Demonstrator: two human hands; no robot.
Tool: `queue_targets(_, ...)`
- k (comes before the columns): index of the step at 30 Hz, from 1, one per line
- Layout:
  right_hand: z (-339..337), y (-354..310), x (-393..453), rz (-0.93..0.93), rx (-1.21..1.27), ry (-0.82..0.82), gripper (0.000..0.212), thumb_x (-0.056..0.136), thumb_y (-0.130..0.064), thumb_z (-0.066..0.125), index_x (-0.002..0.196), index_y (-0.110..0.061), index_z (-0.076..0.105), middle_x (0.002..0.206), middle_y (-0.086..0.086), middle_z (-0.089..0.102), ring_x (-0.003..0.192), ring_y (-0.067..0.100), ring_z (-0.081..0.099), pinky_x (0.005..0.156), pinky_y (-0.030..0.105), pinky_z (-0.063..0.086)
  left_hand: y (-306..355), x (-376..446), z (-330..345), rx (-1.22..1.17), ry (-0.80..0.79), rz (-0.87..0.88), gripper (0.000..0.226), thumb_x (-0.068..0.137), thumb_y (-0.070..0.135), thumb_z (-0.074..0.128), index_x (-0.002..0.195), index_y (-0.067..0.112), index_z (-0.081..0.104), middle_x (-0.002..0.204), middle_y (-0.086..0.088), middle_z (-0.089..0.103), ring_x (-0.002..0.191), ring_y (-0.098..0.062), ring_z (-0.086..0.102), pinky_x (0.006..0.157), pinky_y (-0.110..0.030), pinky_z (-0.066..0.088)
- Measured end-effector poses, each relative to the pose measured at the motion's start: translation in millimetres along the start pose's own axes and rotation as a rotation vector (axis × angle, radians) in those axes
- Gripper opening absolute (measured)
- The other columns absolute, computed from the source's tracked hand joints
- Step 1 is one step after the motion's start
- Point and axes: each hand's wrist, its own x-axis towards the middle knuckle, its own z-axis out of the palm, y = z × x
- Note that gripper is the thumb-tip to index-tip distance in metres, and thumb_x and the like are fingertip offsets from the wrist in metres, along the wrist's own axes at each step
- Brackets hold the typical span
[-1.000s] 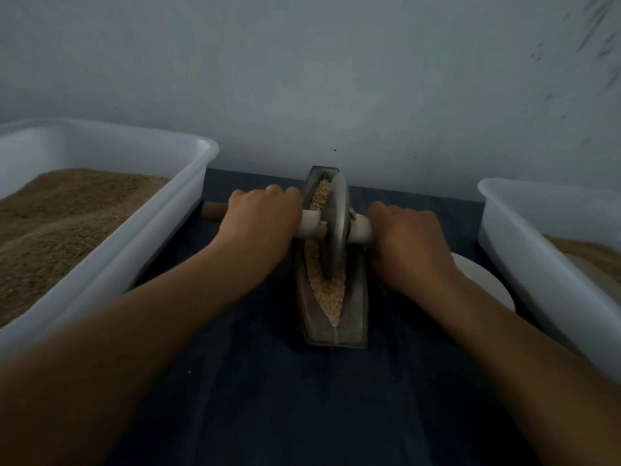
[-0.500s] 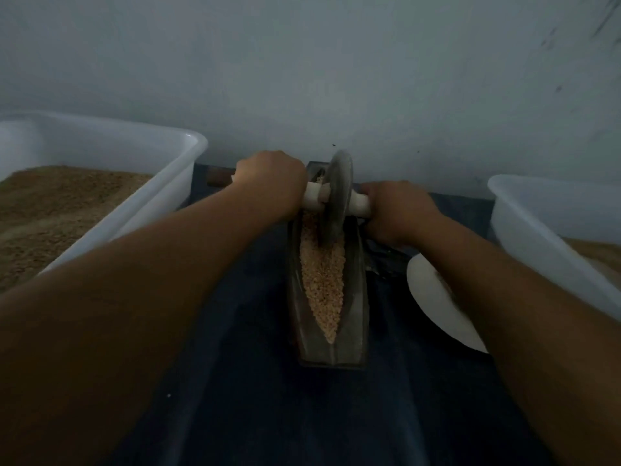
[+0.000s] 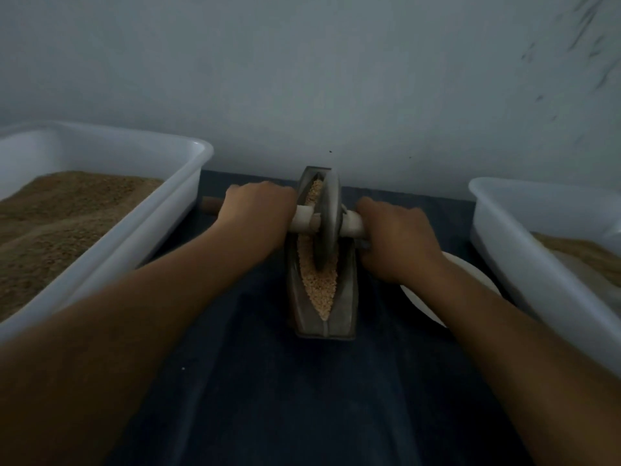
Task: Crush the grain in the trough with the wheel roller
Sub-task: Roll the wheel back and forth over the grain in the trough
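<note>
A narrow grey boat-shaped trough [image 3: 346, 297] lies lengthwise on the dark cloth, filled with pale grain [image 3: 319, 284]. A grey metal wheel roller [image 3: 326, 220] stands upright in the trough's far half, its rim down in the grain. A wooden axle with white sleeves runs through the wheel. My left hand [image 3: 258, 213] grips the axle left of the wheel, and my right hand [image 3: 396, 237] grips it on the right. The axle's brown left end [image 3: 210, 205] pokes out past my left hand.
A large white tub [image 3: 161, 227] heaped with brown meal stands at the left. Another white tub [image 3: 524, 250] with brown meal is at the right. A white plate [image 3: 423, 304] lies under my right forearm. A grey wall rises just behind the trough.
The wheel has rolled back toward me from the trough's far end, where it stood half a second ago. Both hands kept their grip on the axle.
</note>
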Motion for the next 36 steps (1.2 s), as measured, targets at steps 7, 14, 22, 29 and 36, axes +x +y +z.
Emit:
queue_targets(7, -19.2, -13.8, -37.6, -0.033, -0.025, 0.069, 0.034, 0.077, -0.038, 0.069, 0.102, -0.022, 0.051, 0.091, -0.002, 0.056, 0.08, 0.024, 0.055, 0.064, 0.034, 0.025, 6.8, -42.9, -6.6, 0.039, 0.089, 0.014, 0.042, 0.08, 0.022, 0.072, 0.109, 0.018, 0.041, 0.107, -0.007, 0.053, 0.093, -0.026, 0.058, 0.082, -0.042, 0.04)
queue_targets(14, -24.3, -17.3, -54.3, -0.005, 0.054, 0.079, 0.029, 0.08, -0.037, 0.068, 0.098, -0.022, 0.05, 0.087, -0.005, 0.052, 0.076, 0.021, 0.051, 0.064, 0.034, 0.027, 16.9, -58.1, -4.8, 0.124, 0.252, 0.016, 0.043, 0.077, 0.022, 0.071, 0.106, 0.019, 0.039, 0.102, -0.004, 0.048, 0.087, -0.022, 0.053, 0.075, -0.035, 0.028)
queue_targets(22, -4.7, -6.4, -13.4, -0.002, -0.061, 0.028, 0.029, 0.08, -0.029, 0.067, 0.093, -0.021, 0.043, 0.089, 0.001, 0.058, 0.079, 0.028, 0.057, 0.063, 0.034, 0.023, 7.1, -21.9, 0.2, 0.081, 0.107, -0.021, 0.034, 0.083, 0.02, 0.069, 0.106, 0.015, 0.044, 0.105, -0.007, 0.056, 0.091, -0.025, 0.058, 0.073, -0.037, 0.032)
queue_targets(29, 10.3, 9.9, 41.6, 0.04, -0.091, -0.108, 0.026, 0.078, -0.029, 0.07, 0.099, -0.019, 0.057, 0.096, 0.005, 0.065, 0.086, 0.028, 0.062, 0.063, 0.031, 0.033, 0.7, 24.1, -1.6, 0.056, -0.04, -0.049, 0.027, 0.089, 0.015, 0.063, 0.114, 0.01, 0.056, 0.11, -0.011, 0.06, 0.096, -0.029, 0.058, 0.074, -0.04, 0.039)
queue_targets(36, 15.0, 18.5, 70.3, 0.086, -0.068, -0.215, 0.03, 0.081, -0.034, 0.069, 0.107, -0.021, 0.063, 0.106, 0.006, 0.066, 0.092, 0.029, 0.063, 0.064, 0.031, 0.038, 0.8, 45.9, -3.1, 0.039, -0.053, -0.077, 0.029, 0.09, 0.013, 0.061, 0.118, 0.008, 0.057, 0.116, -0.015, 0.059, 0.106, -0.034, 0.058, 0.075, -0.041, 0.04)
